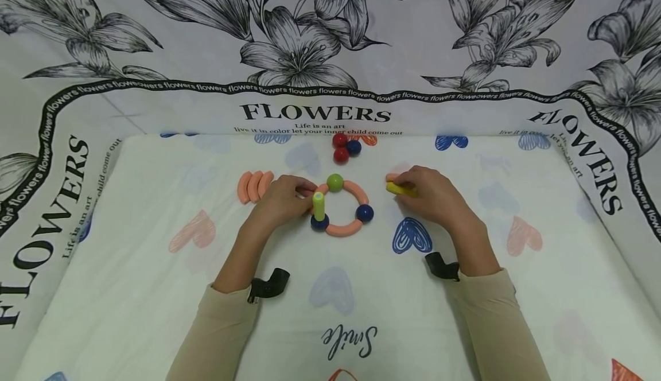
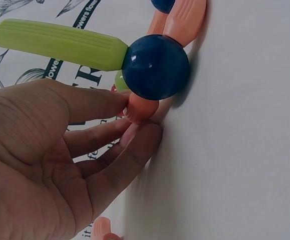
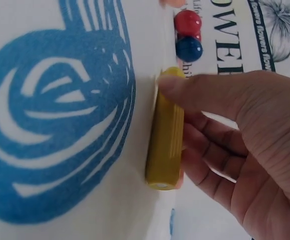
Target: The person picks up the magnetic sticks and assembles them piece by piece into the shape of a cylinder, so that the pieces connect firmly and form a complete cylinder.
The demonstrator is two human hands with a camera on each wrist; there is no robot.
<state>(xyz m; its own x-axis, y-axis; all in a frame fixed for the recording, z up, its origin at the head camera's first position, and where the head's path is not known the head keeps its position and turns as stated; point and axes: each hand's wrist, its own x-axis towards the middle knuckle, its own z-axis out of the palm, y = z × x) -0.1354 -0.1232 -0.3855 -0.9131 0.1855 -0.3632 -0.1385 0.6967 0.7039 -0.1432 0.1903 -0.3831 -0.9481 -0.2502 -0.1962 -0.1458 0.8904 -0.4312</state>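
Observation:
On the table lies a ring of orange curved rods (image 1: 343, 230) joined by a green ball (image 1: 335, 182) and two dark blue balls (image 1: 364, 213). From the left blue ball (image 2: 156, 67), a light green stick (image 1: 318, 206) stands upright. My left hand (image 1: 283, 197) pinches the orange curved rod (image 2: 142, 107) beside that ball between thumb and fingers. To the right of the ring, my right hand (image 1: 431, 194) holds a yellow stick (image 3: 166, 132), thumb on its near end. An orange piece (image 1: 392, 177) shows just behind the yellow stick, partly hidden by the hand.
Three loose orange curved rods (image 1: 253, 187) lie side by side left of the ring, close to my left hand. Behind the ring sit two red balls (image 1: 341, 155) and a blue ball (image 1: 353, 147). A white cloth (image 1: 279, 335) printed with hearts covers the table.

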